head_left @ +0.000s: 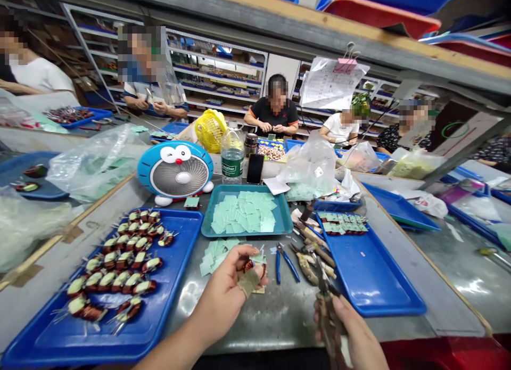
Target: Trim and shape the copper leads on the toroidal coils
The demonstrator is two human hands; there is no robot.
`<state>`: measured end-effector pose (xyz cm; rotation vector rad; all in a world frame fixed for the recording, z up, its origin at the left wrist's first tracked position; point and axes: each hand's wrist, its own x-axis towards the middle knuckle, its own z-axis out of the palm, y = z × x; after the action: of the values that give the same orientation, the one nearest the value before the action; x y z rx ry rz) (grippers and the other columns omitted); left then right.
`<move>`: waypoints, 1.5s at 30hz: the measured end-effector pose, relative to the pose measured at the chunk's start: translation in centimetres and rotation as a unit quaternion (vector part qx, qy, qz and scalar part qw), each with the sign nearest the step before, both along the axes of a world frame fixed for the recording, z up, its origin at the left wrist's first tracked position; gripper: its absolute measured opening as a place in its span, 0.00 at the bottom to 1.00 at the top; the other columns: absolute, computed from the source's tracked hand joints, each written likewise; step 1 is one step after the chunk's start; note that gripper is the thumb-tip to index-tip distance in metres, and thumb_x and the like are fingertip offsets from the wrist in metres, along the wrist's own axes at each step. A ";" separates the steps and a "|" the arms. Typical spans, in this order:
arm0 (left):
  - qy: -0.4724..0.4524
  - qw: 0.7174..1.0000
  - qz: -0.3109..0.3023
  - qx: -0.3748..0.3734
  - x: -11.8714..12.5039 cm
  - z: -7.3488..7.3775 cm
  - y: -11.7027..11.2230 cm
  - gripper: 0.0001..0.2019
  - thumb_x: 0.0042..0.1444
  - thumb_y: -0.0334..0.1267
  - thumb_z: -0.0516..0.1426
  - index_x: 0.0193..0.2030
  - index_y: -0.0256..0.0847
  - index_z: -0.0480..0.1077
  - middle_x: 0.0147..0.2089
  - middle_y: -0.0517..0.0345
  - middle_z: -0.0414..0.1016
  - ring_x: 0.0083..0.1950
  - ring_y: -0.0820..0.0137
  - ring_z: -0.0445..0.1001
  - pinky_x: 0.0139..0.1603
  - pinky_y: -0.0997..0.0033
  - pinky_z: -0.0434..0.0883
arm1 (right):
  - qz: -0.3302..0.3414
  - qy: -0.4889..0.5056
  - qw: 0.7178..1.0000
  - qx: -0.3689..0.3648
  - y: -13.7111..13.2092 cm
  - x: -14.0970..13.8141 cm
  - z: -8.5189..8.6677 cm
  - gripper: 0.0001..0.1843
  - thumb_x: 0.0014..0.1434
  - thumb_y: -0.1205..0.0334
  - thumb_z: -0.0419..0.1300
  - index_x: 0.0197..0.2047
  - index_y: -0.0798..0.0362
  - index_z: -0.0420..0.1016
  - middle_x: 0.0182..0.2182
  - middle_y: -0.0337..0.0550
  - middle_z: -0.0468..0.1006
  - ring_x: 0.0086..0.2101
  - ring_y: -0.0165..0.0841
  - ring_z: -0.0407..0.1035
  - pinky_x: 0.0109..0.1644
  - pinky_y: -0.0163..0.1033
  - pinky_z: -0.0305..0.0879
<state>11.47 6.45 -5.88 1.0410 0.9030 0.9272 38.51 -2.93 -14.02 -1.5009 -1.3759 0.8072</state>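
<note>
Wound coil (250,265) sits gripped in our left hand's fingers (239,255), long axis hard to tell, nearer that hand; our right hand (353,338) closes on pliers (325,311), farther off.

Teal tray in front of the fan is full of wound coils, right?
No: the teal tray holds green paper squares, not wound coils. The wound coils lie in the blue tray to its left, as the head view shows. It does stand in front of the blue desk fan.
</note>
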 end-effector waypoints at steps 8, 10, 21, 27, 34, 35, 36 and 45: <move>0.216 0.967 -0.020 0.137 -0.3 0.0 -0.9 0.18 0.62 0.51 0.59 0.54 0.46 0.67 0.43 0.55 0.78 0.42 0.70 0.77 0.40 0.76 0.70 | 0.161 -0.292 0.938 0.097 2.0 -2.9 8.4 0.22 0.66 0.66 0.57 0.63 0.46 0.66 0.53 0.52 0.74 0.52 0.45 0.72 0.55 0.53 0.73; 0.241 0.957 -0.026 0.158 -0.7 0.2 -1.1 0.17 0.63 0.51 0.58 0.54 0.46 0.67 0.41 0.57 0.78 0.40 0.70 0.76 0.40 0.76 0.70 | 0.185 -0.342 0.915 0.105 2.5 -3.0 9.3 0.23 0.66 0.69 0.55 0.62 0.47 0.65 0.53 0.52 0.73 0.50 0.44 0.71 0.53 0.53 0.74; 0.255 0.936 -0.073 0.233 -2.0 1.0 -1.7 0.12 0.64 0.48 0.57 0.51 0.48 0.70 0.39 0.61 0.77 0.38 0.73 0.75 0.42 0.79 0.68 | 0.278 -0.343 0.897 0.010 2.7 -2.6 11.9 0.09 0.63 0.71 0.57 0.44 0.48 0.66 0.40 0.42 0.72 0.40 0.37 0.70 0.44 0.41 0.71; 0.263 0.928 -0.083 0.252 -2.2 1.3 -1.5 0.11 0.64 0.46 0.57 0.50 0.47 0.71 0.39 0.61 0.79 0.37 0.73 0.75 0.41 0.80 0.67 | 0.287 -0.406 0.868 -0.007 3.3 -3.0 14.4 0.08 0.64 0.73 0.57 0.40 0.48 0.66 0.39 0.41 0.74 0.39 0.37 0.70 0.43 0.40 0.68; 0.252 0.924 -0.091 0.275 -2.2 1.2 -1.7 0.12 0.64 0.43 0.58 0.53 0.50 0.73 0.45 0.62 0.81 0.42 0.72 0.78 0.45 0.80 0.68 | 0.280 -0.447 0.849 0.032 3.2 -3.0 14.4 0.12 0.57 0.76 0.59 0.37 0.49 0.66 0.35 0.40 0.74 0.34 0.36 0.70 0.37 0.38 0.65; 0.249 0.925 -0.089 0.274 -2.1 1.2 -1.7 0.12 0.64 0.43 0.58 0.53 0.50 0.73 0.46 0.61 0.81 0.42 0.71 0.78 0.45 0.80 0.68 | 0.278 -0.446 0.850 0.027 3.1 -3.0 14.5 0.11 0.58 0.76 0.59 0.37 0.49 0.66 0.35 0.40 0.74 0.34 0.36 0.70 0.37 0.38 0.65; 0.246 0.926 -0.087 0.272 -2.0 1.1 -1.7 0.12 0.64 0.43 0.58 0.53 0.49 0.73 0.46 0.60 0.81 0.42 0.71 0.78 0.45 0.79 0.69 | 0.278 -0.444 0.852 0.020 3.1 -3.0 14.6 0.11 0.59 0.75 0.59 0.37 0.48 0.66 0.36 0.40 0.74 0.35 0.36 0.70 0.38 0.38 0.65; 0.254 0.915 -0.130 0.286 -1.7 1.7 -2.4 0.11 0.66 0.44 0.54 0.51 0.47 0.71 0.37 0.63 0.78 0.36 0.74 0.73 0.38 0.78 0.66 | 0.291 -0.476 0.829 -0.032 2.4 -2.6 15.0 0.09 0.61 0.75 0.55 0.37 0.50 0.65 0.36 0.42 0.73 0.34 0.37 0.66 0.38 0.40 0.57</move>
<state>9.77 4.08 -4.17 1.9241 0.8957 0.7123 35.88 -0.57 1.03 -1.6128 -2.6648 0.4188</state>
